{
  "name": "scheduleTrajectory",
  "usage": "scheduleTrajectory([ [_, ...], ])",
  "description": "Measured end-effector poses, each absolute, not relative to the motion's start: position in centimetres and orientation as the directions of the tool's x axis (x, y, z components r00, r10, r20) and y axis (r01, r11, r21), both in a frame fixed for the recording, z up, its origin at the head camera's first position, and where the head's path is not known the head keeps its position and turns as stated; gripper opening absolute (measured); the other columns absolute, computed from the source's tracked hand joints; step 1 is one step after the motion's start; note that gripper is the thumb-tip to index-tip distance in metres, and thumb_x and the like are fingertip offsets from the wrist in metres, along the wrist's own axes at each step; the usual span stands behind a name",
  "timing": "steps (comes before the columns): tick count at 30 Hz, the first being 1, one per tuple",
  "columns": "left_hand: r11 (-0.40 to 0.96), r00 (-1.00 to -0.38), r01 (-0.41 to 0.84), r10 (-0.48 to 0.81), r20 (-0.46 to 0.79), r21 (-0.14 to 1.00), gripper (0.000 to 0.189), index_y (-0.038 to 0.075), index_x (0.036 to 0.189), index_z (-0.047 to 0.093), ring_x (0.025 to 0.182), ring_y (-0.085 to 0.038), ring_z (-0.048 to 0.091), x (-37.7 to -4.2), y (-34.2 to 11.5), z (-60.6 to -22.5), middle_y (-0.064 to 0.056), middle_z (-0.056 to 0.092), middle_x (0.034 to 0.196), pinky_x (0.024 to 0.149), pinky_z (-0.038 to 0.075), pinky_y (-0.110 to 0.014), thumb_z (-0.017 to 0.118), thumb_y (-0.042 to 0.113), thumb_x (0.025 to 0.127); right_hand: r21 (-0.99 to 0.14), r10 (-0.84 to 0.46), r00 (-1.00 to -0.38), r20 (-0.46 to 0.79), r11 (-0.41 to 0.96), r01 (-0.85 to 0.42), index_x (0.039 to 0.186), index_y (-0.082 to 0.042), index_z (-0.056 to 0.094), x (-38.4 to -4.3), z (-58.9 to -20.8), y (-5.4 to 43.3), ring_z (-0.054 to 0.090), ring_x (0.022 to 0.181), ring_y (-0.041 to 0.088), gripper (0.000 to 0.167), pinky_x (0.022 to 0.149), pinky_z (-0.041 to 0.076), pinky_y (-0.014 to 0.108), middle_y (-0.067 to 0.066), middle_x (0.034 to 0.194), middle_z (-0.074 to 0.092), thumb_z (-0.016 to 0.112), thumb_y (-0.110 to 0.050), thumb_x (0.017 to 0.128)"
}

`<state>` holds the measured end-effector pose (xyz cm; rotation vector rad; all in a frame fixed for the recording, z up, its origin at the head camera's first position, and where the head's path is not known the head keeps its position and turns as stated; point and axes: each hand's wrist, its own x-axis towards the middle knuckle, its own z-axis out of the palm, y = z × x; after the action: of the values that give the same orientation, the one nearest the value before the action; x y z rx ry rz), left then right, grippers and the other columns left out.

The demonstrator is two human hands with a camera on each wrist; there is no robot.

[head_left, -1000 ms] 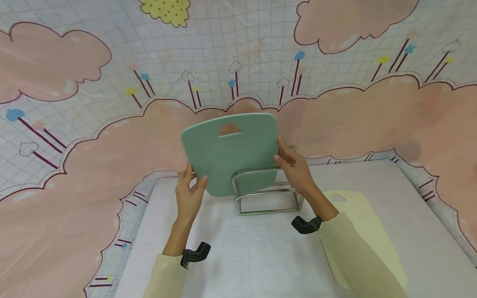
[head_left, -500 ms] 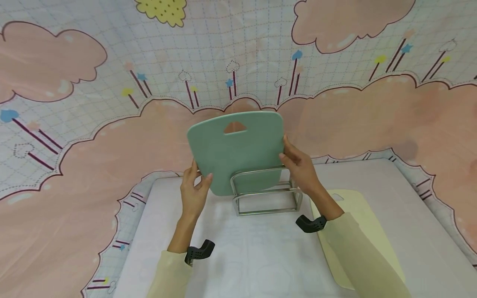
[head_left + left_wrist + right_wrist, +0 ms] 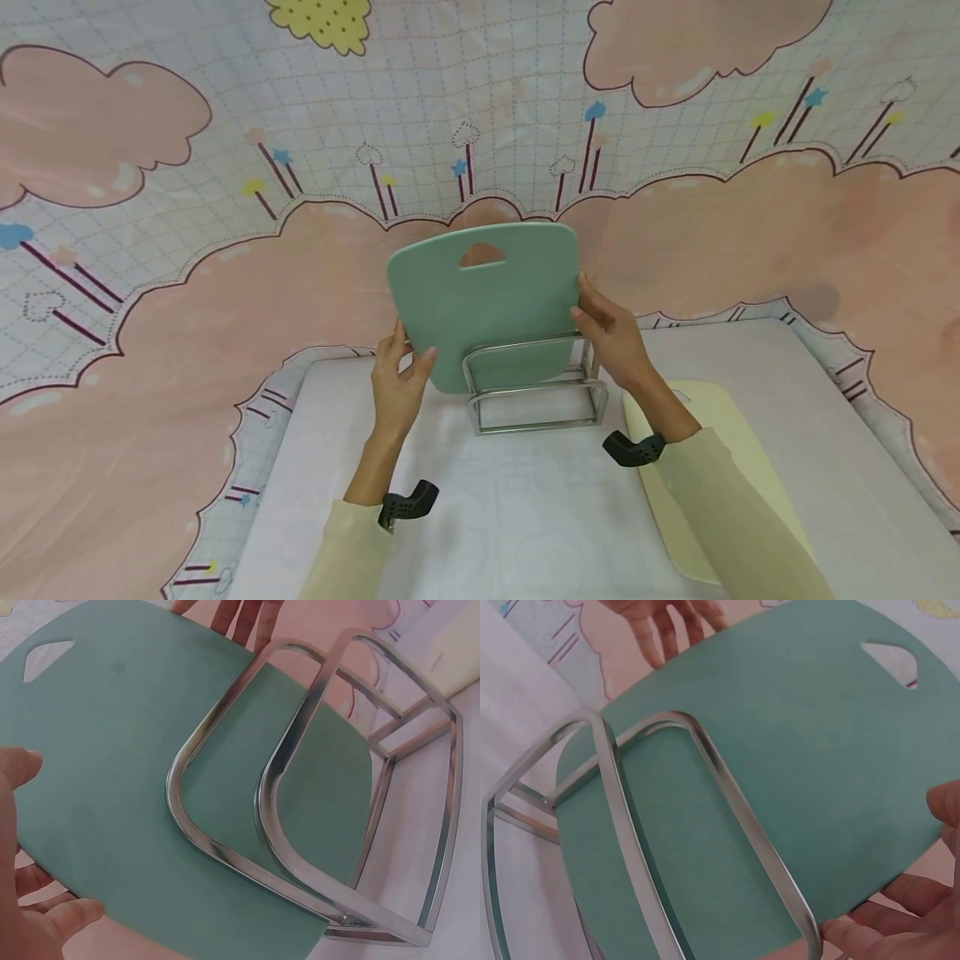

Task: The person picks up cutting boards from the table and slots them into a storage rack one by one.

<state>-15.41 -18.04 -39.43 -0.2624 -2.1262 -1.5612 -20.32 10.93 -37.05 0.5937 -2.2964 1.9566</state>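
A green cutting board (image 3: 487,304) stands tilted behind the front bars of a metal rack (image 3: 536,425), its handle slot at the top. My left hand (image 3: 397,383) holds the board's left edge, thumb in front and fingers behind. On the opposite edge, my right hand (image 3: 611,333) grips the board just above the rack's right side. In the left wrist view, the board (image 3: 112,750) passes behind the rack's two rounded front bars. The right wrist view has the rack (image 3: 727,795) crossing the lower part of the board, fingers along its edge.
A pale yellow cutting board (image 3: 720,467) lies flat on the white table (image 3: 517,517), partly under my right forearm. Behind the table hangs a patterned cloth (image 3: 675,250) with clouds. Black wrist cameras sit on both wrists.
The green board has shifted right with both hands, sliding further across behind the rack's front bars. The rack stays about where it was. My head view has turned slightly.
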Motion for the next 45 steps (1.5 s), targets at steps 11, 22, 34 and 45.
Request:
scheduleTrajectory([
  [11, 0.298, -0.879, 0.414, -0.114, 0.463, 0.860, 0.065, -0.005, 0.146, 0.028, 0.107, -0.049, 0.047, -16.0, -17.2, -39.6, -0.035, 0.039, 0.124, 0.092, 0.044, -0.053, 0.062, -0.002, 0.090, -0.940, -0.231, -0.929, 0.291, 0.111, -0.322, 0.150, -0.003, 0.021, -20.5, -37.4, 12.0, 0.025, 0.139, 0.032, 0.054, 0.105, 0.034, 0.045, 0.012, 0.155, 0.019, 0.045, -0.007, 0.102],
  [22, 0.295, -0.888, 0.413, -0.077, 0.453, 0.861, 0.066, -0.007, 0.145, 0.025, 0.106, -0.050, 0.044, -16.2, -16.5, -39.6, -0.035, 0.038, 0.124, 0.094, 0.042, -0.057, 0.062, 0.001, 0.091, -0.946, -0.218, -0.937, 0.273, 0.117, -0.303, 0.151, -0.012, 0.021, -21.3, -39.2, 13.4, 0.027, 0.139, 0.028, 0.055, 0.105, 0.034, 0.046, 0.006, 0.156, 0.021, 0.046, -0.013, 0.102],
  [34, 0.281, -0.912, 0.383, -0.033, 0.408, 0.880, 0.067, -0.012, 0.144, 0.019, 0.113, -0.048, 0.042, -16.6, -15.6, -39.5, -0.034, 0.034, 0.129, 0.099, 0.038, -0.056, 0.060, 0.005, 0.094, -0.931, -0.210, -0.930, 0.301, 0.146, -0.334, 0.150, -0.003, 0.017, -20.4, -37.9, 13.7, 0.028, 0.137, 0.034, 0.054, 0.102, 0.036, 0.045, 0.012, 0.155, 0.019, 0.043, -0.007, 0.102],
  [45, 0.248, -0.932, 0.349, -0.012, 0.363, 0.904, 0.069, -0.012, 0.144, 0.018, 0.116, -0.046, 0.040, -16.8, -15.4, -39.5, -0.032, 0.033, 0.132, 0.102, 0.036, -0.053, 0.061, 0.007, 0.094, -0.936, -0.203, -0.933, 0.297, 0.131, -0.326, 0.150, -0.003, 0.016, -20.4, -38.2, 14.2, 0.026, 0.138, 0.034, 0.055, 0.103, 0.036, 0.044, 0.009, 0.157, 0.015, 0.044, -0.007, 0.102],
])
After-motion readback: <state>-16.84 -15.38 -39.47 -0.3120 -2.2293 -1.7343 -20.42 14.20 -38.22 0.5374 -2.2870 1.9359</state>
